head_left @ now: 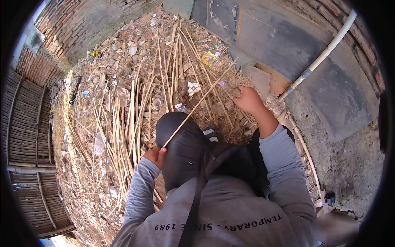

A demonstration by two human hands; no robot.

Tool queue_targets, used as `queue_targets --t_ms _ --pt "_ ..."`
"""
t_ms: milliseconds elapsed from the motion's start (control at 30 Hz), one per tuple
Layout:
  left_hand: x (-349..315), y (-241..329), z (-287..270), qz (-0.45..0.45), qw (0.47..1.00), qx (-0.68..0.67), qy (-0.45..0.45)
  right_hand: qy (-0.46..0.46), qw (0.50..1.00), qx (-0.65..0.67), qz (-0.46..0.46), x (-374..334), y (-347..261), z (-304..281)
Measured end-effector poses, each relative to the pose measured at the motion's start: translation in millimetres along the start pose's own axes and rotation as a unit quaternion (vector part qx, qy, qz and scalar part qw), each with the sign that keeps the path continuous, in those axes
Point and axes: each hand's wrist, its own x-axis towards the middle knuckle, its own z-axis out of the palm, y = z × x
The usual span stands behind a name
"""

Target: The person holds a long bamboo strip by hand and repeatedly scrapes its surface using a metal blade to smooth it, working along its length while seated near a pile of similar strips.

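A long, thin bamboo strip [200, 102] slants up and to the right across my bent knee. My left hand [155, 157] is closed around its lower end, the thumb pressed along it. To the right of the strip, my right hand [248, 100] is closed, its fingers curled around a small brownish thing [236, 92] whose kind I cannot make out. That hand looks apart from the strip. Ahead of me a fan of bamboo strips [176, 61] lies on the ground. Another loose bundle of bamboo strips [123, 136] lies to my left.
Rubble and litter [119, 53] cover the ground, with a yellow wrapper [211, 60] among them. At the right a white pipe [325, 53] leans by grey panels [279, 41] and a wall. A slatted bamboo screen [29, 119] stands at the far left.
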Motion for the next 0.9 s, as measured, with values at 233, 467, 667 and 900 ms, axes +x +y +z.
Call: queue_targets --t_ms 233,467,667,900 --pt "-1 3 0 0.012 1.0 0.017 -0.019 -0.098 0.992 0.035 -0.068 -9 0 25" --pt "-2 -6 2 0.002 0.999 0.034 0.003 -0.058 0.998 -0.001 -0.027 -8 -26 17" --pt "-2 9 2 0.015 0.999 0.045 0.004 -0.085 0.996 -0.011 -0.027 -11 -14 22" --pt "-3 1 5 0.004 0.998 0.056 0.026 -0.027 0.999 0.028 0.027 -2 -2 -3"
